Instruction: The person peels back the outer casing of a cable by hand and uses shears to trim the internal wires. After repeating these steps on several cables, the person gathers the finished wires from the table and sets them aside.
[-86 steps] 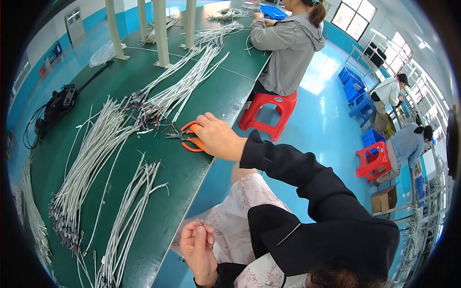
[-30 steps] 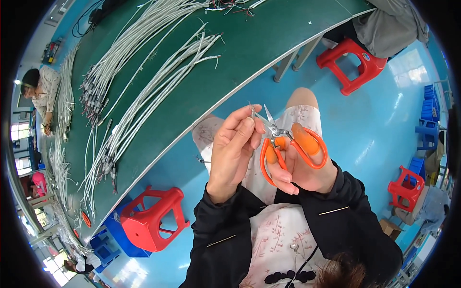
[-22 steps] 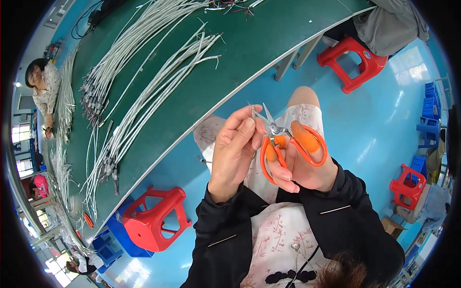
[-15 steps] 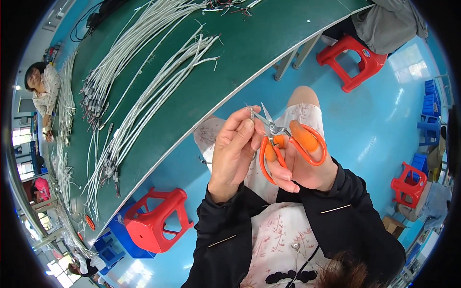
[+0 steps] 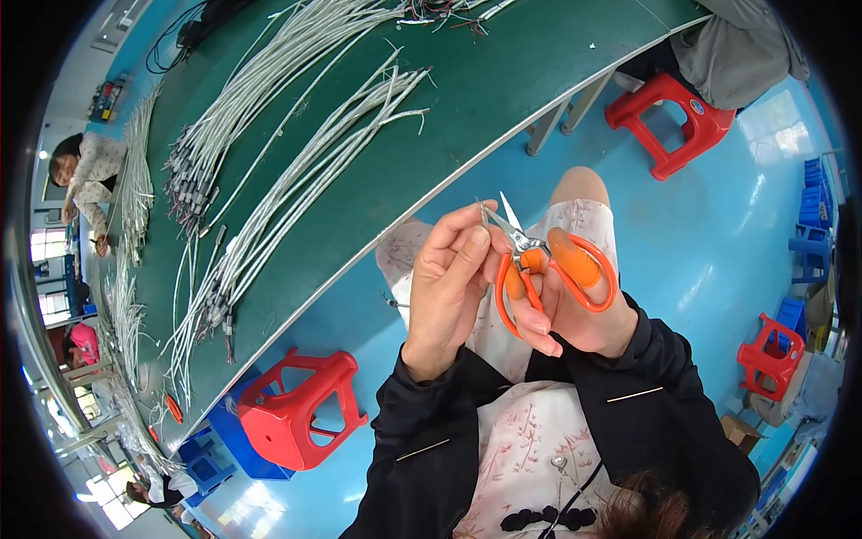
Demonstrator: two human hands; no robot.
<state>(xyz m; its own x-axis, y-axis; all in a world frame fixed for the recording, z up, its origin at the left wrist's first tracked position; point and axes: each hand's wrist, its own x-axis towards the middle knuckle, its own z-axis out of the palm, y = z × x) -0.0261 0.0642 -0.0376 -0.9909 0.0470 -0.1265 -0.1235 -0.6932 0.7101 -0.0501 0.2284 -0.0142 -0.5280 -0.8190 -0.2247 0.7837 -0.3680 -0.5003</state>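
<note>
Above my lap, my left hand (image 5: 449,278) is closed in a pinch on a thin cable end (image 5: 485,220), with fine loose strands at its tip. My right hand (image 5: 579,319) is wrapped round orange-handled scissors (image 5: 523,242), its fingers through the loops. Orange finger covers (image 5: 575,262) sit on some of those fingers. The scissor blades are spread; one lies against the cable end by my left fingertips, the other points up and away. A dark plug-like end (image 5: 393,303) shows left of my left wrist; whether it belongs to the held cable I cannot tell.
A green table (image 5: 467,108) spans the upper left, bearing bundles of white cables (image 5: 296,180) with dark connectors. Another orange-handled tool (image 5: 173,409) lies near its edge. Red stools stand lower left (image 5: 301,409) and upper right (image 5: 669,121). A person (image 5: 90,175) sits across the table.
The view has shifted slightly, so table and stools appear a little further right. My hands keep nearly the same pose, with the scissor blades still spread at the cable end.
</note>
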